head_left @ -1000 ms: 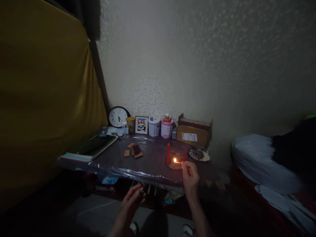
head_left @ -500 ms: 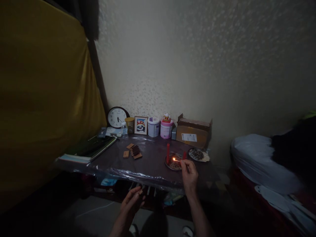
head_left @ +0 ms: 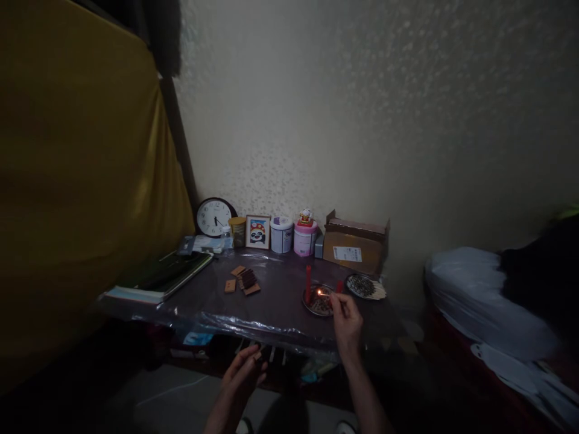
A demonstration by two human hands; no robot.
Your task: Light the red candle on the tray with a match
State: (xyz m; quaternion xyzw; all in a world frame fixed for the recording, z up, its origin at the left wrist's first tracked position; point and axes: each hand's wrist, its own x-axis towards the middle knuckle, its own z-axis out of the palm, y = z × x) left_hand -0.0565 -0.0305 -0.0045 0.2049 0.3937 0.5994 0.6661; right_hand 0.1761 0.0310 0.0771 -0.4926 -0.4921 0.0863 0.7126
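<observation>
My right hand (head_left: 347,320) pinches a burning match (head_left: 324,294), its small flame pointing left over a round plate (head_left: 316,313). On that plate a tall red candle (head_left: 308,282) stands unlit at the left. Shorter red candles, one of them (head_left: 339,286) at the back right, are partly covered by my fingers. Below the table's front edge, my left hand (head_left: 239,372) is closed on a small matchbox (head_left: 257,356), of which only a tan end shows. Several matchboxes (head_left: 246,279) lie in a loose pile on the table.
A second plate (head_left: 360,295) with dark-headed matches lies at the right, before a cardboard box (head_left: 355,248). Along the wall stand a clock (head_left: 214,217), a framed panda picture (head_left: 258,232), a white tub (head_left: 281,235) and a pink tub (head_left: 305,239). A large book (head_left: 172,274) lies left.
The match keeps burning in nearly the same spot above the plate, its flame a little smaller. Both hands have barely moved; the view has shifted slightly.
</observation>
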